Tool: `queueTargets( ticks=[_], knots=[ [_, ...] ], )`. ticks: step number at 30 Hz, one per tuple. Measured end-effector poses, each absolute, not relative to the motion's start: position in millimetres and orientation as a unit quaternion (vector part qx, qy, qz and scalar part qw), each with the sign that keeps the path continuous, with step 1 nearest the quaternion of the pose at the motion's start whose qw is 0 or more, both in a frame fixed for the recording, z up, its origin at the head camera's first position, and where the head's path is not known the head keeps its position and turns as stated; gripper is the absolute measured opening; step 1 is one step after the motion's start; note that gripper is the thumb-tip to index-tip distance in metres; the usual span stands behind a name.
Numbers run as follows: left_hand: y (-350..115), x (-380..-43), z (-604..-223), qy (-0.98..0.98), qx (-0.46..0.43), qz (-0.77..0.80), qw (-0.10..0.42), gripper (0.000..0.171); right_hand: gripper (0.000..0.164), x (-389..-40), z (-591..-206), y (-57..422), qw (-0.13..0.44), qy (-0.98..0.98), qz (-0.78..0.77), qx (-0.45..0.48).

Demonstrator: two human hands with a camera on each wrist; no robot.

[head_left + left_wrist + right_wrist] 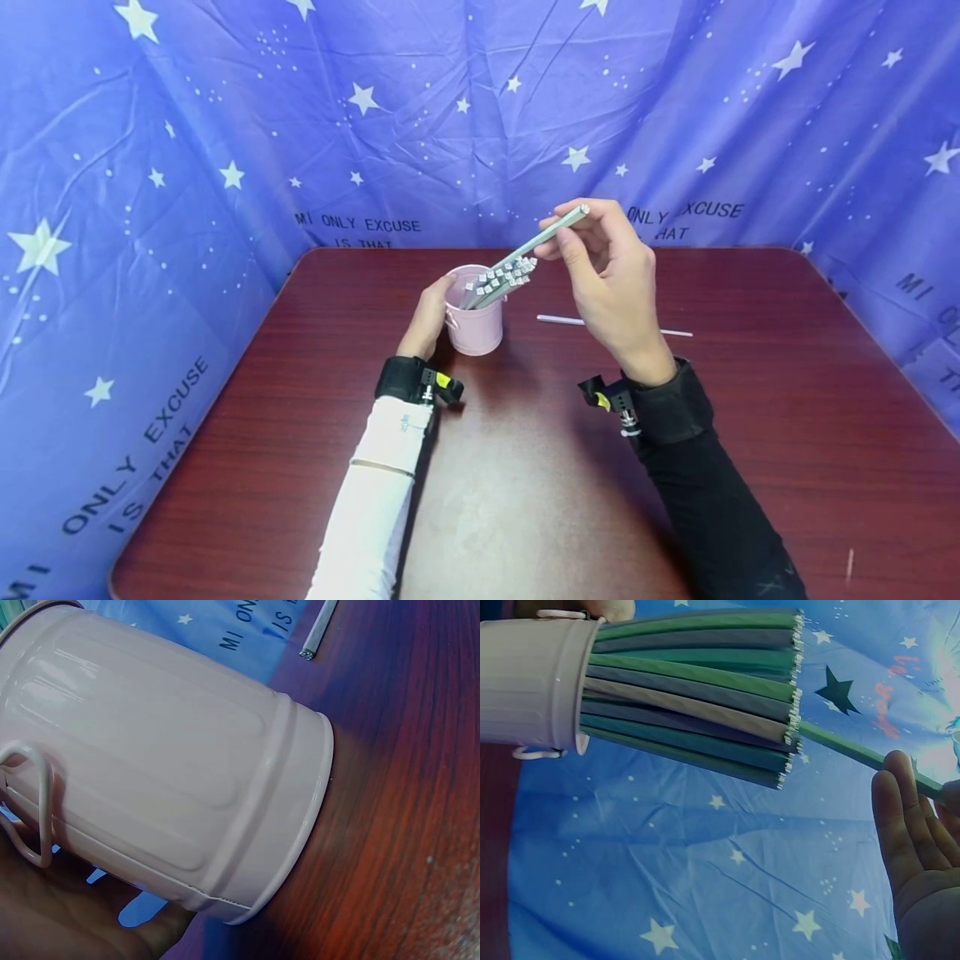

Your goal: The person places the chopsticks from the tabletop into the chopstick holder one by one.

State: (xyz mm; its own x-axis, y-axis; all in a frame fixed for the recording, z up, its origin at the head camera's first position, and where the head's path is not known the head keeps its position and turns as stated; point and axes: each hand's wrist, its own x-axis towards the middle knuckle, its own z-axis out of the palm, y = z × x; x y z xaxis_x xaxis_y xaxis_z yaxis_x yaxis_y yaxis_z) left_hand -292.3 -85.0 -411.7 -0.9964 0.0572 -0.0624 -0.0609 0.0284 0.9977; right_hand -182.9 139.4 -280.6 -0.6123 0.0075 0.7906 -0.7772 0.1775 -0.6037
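A small pale pink metal bucket (476, 332) with wire side handles holds a bundle of slim pencil-like sticks (694, 686) in greens, blue-greys and dull pink, their upper ends sparkly. My left hand (426, 318) grips the bucket's left side. In the left wrist view, fingers pass behind its wall near a handle (46, 802). Between thumb and fingertips my right hand (617, 287) pinches one green stick (534, 242) near its top. It slants down behind the bundle toward the bucket's mouth; its lower end is hidden.
A pale lilac stick (557, 320) lies on the dark red wooden table (315, 400), partly hidden behind the right hand. A blue star-patterned curtain (465, 142) hangs behind the table and at both sides.
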Motion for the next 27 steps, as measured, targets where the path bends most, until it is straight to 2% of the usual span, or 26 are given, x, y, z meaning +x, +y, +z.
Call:
queueTargets(
  ticks=[11,16,21,27],
  knots=[
    [-85.7,-293.4,-412.4,0.716,0.001,0.697,0.042,0.055,0.022,-188.7,-286.7,141.1,0.322,-0.717,0.57,0.242],
    [-85.8,-294.4,-412.8,0.714,0.002,0.699,0.043,0.057,0.021,-197.8,-291.5,151.4,0.304,-0.766,0.532,0.195],
    [-85.4,-294.4,-412.3,0.71,0.002,0.702,0.044,0.057,0.02,-210.7,-301.4,165.3,0.252,-0.832,0.471,0.146],
    [-85.3,-293.8,-412.0,0.713,0.003,0.7,0.044,0.057,0.025,-230.3,-324.5,182.4,0.154,-0.883,0.426,0.121]
  ],
)
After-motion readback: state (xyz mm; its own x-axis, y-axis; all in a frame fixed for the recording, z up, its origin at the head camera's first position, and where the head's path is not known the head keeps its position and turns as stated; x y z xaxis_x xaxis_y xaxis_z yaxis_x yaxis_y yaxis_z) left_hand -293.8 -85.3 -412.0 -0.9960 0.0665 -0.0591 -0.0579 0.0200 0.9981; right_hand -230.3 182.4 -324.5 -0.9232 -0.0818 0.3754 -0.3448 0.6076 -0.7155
